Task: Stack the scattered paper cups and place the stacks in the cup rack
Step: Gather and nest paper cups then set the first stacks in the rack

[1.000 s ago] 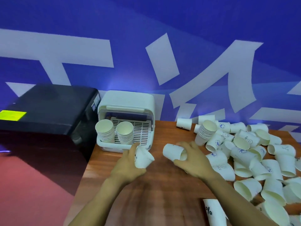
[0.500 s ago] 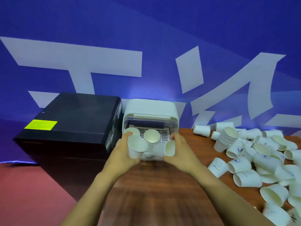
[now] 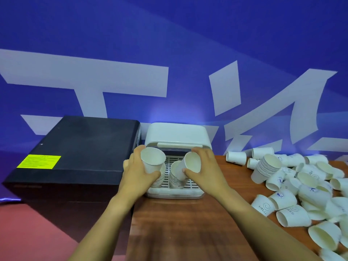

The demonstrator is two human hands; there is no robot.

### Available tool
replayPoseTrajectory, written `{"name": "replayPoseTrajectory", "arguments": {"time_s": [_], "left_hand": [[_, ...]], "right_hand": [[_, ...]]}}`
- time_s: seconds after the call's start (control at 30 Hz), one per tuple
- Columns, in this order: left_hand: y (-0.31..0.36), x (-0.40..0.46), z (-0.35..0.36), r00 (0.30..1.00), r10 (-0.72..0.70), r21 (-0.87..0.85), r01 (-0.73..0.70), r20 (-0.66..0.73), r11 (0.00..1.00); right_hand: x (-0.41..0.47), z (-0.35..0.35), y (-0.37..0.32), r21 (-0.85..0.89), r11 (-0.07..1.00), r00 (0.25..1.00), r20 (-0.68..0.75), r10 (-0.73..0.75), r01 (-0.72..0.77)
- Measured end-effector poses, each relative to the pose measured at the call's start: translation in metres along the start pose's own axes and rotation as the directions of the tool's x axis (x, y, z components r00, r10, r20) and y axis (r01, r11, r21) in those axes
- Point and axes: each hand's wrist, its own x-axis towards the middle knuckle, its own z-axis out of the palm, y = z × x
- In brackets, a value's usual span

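My left hand (image 3: 140,173) and right hand (image 3: 202,169) each grip a cup (image 3: 152,160) over the rack (image 3: 177,137); light, crushable paper, so I hold mid-wall, gently.

Bare wooden table (image 3: 188,228) lies open from the cup rack (image 3: 175,136) toward six o'clock; at nine o'clock a black box (image 3: 79,147) stands just beside the rack, walling that side; scattered cups (image 3: 293,187) crowd the table at three o'clock; the rack's hood overhangs the grid at twelve, where two cup stacks (image 3: 175,176) fill the front.
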Motion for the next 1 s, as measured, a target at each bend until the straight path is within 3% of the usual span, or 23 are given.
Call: {"name": "replayPoseTrajectory", "arguments": {"time_s": [0.17, 0.5, 0.7, 1.0], "left_hand": [[0.003, 0.014, 0.008, 0.999, 0.029, -0.108, -0.034, -0.045, 0.994], [-0.014, 0.026, 0.025, 1.0, -0.019, -0.061, 0.019, -0.005, 0.998], [-0.019, 0.036, 0.035, 0.999, -0.039, -0.024, 0.038, -0.021, 0.999], [-0.054, 0.034, 0.049, 0.977, -0.119, 0.134, 0.095, 0.178, 0.986]], "right_hand": [[0.016, 0.008, 0.002, 0.007, 0.999, 0.998, -0.057, -0.038, 0.039], [0.023, 0.034, 0.016, -0.108, 0.987, 0.993, 0.014, -0.121, 0.122], [0.023, 0.045, 0.026, -0.104, 0.992, 0.995, 0.071, -0.068, 0.076], [0.013, 0.049, 0.041, -0.117, 0.993, 0.966, 0.254, 0.04, -0.01]]}}
